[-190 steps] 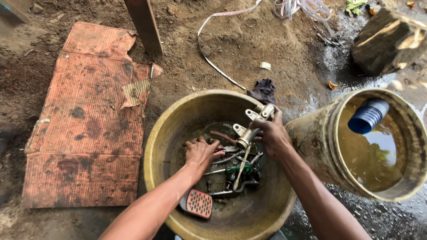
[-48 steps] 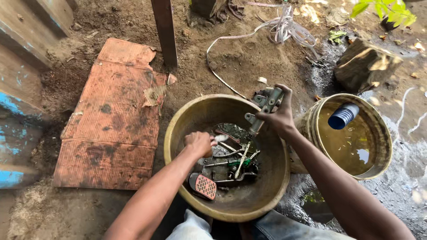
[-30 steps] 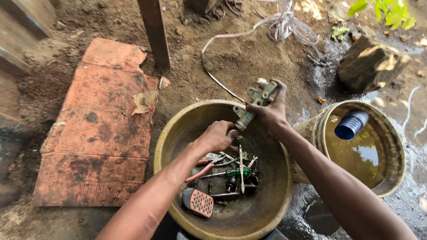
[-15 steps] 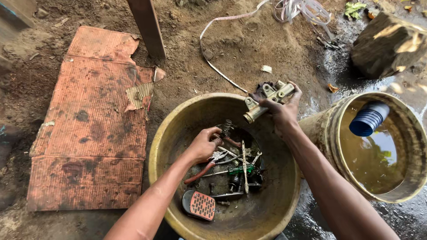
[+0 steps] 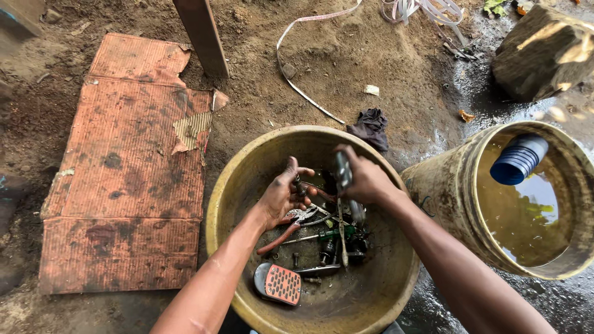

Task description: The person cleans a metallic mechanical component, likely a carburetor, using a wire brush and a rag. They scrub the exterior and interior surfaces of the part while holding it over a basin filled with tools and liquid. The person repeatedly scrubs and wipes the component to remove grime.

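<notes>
I see bare, packed dirt ground (image 5: 322, 68) under everything, dark and wet toward the right side. A flattened sheet of reddish cardboard (image 5: 130, 173), stained and torn at one edge, lies on the left. A wooden post (image 5: 201, 34) stands at the top, and a pale strap (image 5: 309, 55) snakes across the soil beside it. A dark rag (image 5: 371, 127) sits crumpled just beyond the basin's far rim, and a rough wooden block (image 5: 544, 52) rests in the upper right corner.

Two containers sit in front of me. The yellow basin (image 5: 247, 179) is grimy and holds a jumble of tools at its bottom — red-handled pliers (image 5: 288, 226), a green-handled screwdriver (image 5: 322, 235), assorted dark metal bits, and a small orange perforated piece (image 5: 281, 284) near the close wall. Just beside it on the right, touching or nearly so, stands a dirty yellow bucket (image 5: 445, 192) filled with murky water, with a blue ribbed cup (image 5: 518, 161) floating at the far side.

Both of my hands are over the basin. The right hand (image 5: 365, 179) is closed around a grey metal fitting (image 5: 343, 176), holding it upright above the tool pile — the lower end pokes out below my fist. The left hand (image 5: 281, 195) is curled, its fingertips pinching a small dark part (image 5: 298, 185) I cannot identify, close to the fitting but not clearly touching it.
</notes>
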